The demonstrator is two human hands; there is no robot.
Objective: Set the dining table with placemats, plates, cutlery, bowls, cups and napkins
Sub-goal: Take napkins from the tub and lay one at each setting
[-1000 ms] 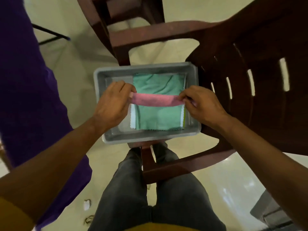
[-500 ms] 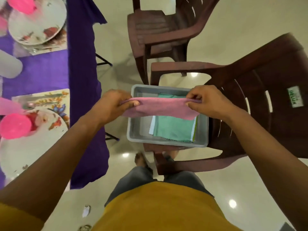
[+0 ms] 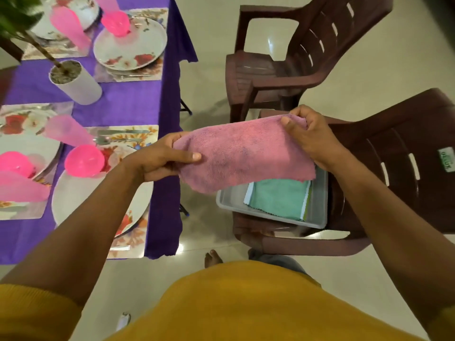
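Napkin duty here: you've got the pink napkin (image 3: 243, 153) stretched between both hands, up in the air above the grey tray (image 3: 317, 212) that sits on the brown chair (image 3: 398, 168), just off the edge of the tabletop (image 3: 128, 104). It looks like soft fleecy microfibre, so expect it to be light, floppy and not slippery or breakable at all; the loose lower edge is already sagging toward the tray. Best hold is what you have now, one short edge in each hand, which keeps it flat enough to fold or lay down. Your left hand (image 3: 157, 161) grips the left edge with the thumb flat across the top and the fingers (image 3: 160, 174) curled underneath. Your right hand (image 3: 310, 134) pinches the upper right corner, fingers bunched tightly closed on the cloth. A green napkin (image 3: 278, 198) and a few more stay stacked in the tray. The near place setting has a plate (image 3: 81, 200), pink bowl (image 3: 83, 161) and cutlery (image 3: 120, 135) but no napkin that I can see, so I'd guess it goes there.
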